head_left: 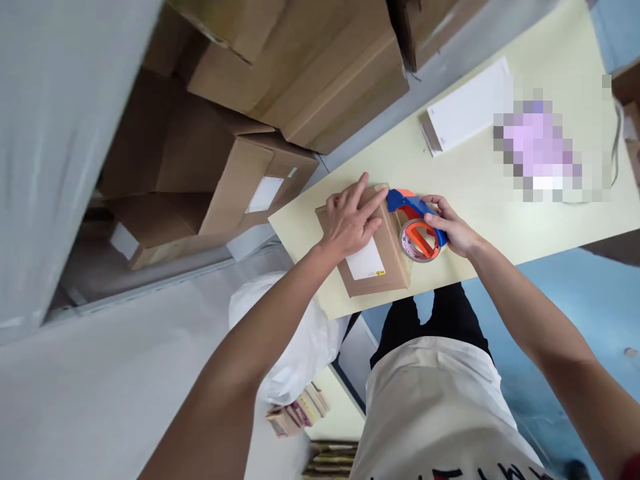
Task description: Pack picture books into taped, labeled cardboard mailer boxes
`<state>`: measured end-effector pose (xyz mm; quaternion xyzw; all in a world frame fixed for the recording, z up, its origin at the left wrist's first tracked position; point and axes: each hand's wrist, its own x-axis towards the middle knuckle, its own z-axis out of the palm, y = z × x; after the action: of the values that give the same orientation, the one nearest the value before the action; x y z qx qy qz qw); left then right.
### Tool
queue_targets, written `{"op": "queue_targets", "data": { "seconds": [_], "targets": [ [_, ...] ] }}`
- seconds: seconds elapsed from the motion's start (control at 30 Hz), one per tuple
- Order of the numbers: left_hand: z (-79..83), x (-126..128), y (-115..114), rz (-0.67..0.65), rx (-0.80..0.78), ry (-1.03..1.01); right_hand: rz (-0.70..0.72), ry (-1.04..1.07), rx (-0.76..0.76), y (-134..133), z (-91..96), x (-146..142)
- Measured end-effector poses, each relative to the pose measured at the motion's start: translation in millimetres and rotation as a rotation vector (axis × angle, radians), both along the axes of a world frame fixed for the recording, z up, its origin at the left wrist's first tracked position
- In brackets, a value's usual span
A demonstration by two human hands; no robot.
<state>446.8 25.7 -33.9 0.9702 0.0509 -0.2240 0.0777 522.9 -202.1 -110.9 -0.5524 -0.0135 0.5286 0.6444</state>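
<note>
A brown cardboard box [391, 263] with a white label [367, 259] lies on the pale table. My left hand [350, 217] rests on top of it, fingers spread. In my right hand [453, 227] is a blue and orange tape dispenser [417, 207], gripped by its handle. The roll of tape [407, 248] hangs on the dispenser's near side. The dispenser's front end is against the box's right edge, close to my left fingertips; whether tape is stuck there I cannot tell.
A flat white box [470, 107] lies farther back on the table [530, 223], beside a blurred-out purple item [537, 143]. Large cardboard boxes [295, 67] fill the shelf at the upper left. Below the table's left end are a white plastic bag [300, 347] and several stacked items [300, 410].
</note>
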Motion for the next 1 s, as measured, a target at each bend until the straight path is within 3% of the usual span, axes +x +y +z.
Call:
{"op": "queue_targets", "data": {
  "seconds": [0.2, 0.37, 0.47, 0.6, 0.67, 0.73, 0.8, 0.9, 1.0],
  "targets": [
    [-1.2, 1.9, -3.7, 0.034, -0.068, -0.024, 0.260, -0.252, -0.091, -4.4, 17.1, 10.2],
    [-3.2, 1.0, -4.4, 0.052, -0.059, -0.035, 0.313, -0.391, -0.160, -30.0, 18.5, -1.6],
    [-2.3, 0.4, -5.6, 0.050, -0.037, -0.024, 0.372, -0.404, -0.194, -72.8, 18.1, -38.5],
    [-1.7, -0.5, -9.9, 0.065, -0.016, -0.037, 0.341, -0.343, -0.222, -125.4, 17.0, -118.5],
    [-3.4, -3.2, -12.7, 0.098, 0.001, -0.056, 0.248, -0.339, -0.238, -128.2, 15.8, -150.7],
    [-6.2, -9.8, -13.9, 0.176, 0.022, -0.090, 0.155, -0.301, -0.238, -114.0, 14.0, -164.8],
    [-8.8, -20.9, -11.9, 0.313, 0.038, -0.128, 0.071, -0.250, -0.249, -91.5, 12.4, -156.9],
    [-8.4, -41.7, -4.3, 0.537, 0.075, -0.097, 0.036, -0.228, -0.247, -59.6, 12.7, -110.4],
    [-1.7, -53.8, 1.1, 0.546, 0.105, -0.040, 0.121, -0.236, -0.200, -35.0, 15.7, -46.4]
  ]
}}
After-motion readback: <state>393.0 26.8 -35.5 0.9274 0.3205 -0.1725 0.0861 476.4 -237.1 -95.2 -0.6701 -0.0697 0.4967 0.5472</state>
